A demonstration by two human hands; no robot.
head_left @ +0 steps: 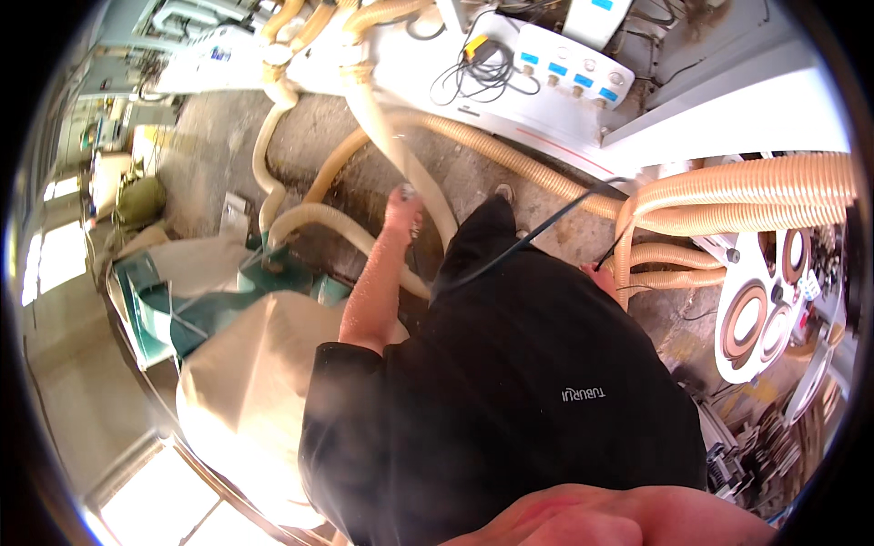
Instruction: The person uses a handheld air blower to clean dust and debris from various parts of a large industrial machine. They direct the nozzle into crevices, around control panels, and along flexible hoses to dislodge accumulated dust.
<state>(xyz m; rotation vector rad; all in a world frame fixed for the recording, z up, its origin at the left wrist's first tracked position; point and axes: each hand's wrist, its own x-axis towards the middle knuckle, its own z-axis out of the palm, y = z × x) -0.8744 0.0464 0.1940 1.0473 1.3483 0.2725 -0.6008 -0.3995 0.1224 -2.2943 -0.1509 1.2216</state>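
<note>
My left hand (403, 211) is lowered at my left side, beside a pale flexible hose (428, 187). Its fingers are curled, and small whitish and dark spots show at them. What they hold, if anything, is too small to make out. On the other side of my body, part of my right hand (601, 276) shows next to ribbed tan hoses (674, 277). Its fingers are mostly hidden, and a thin black cord passes by it. A dark cable (537, 232) crosses in front of my black shirt.
Ribbed hoses (519, 162) run over the floor to a white machine (492, 123). On it lie a coiled black cable (487, 73) and a panel with round fittings (575, 68). A green machine (150, 309) with a large beige bag (246, 373) stands at left; a white plate with round openings (736, 350) is at right.
</note>
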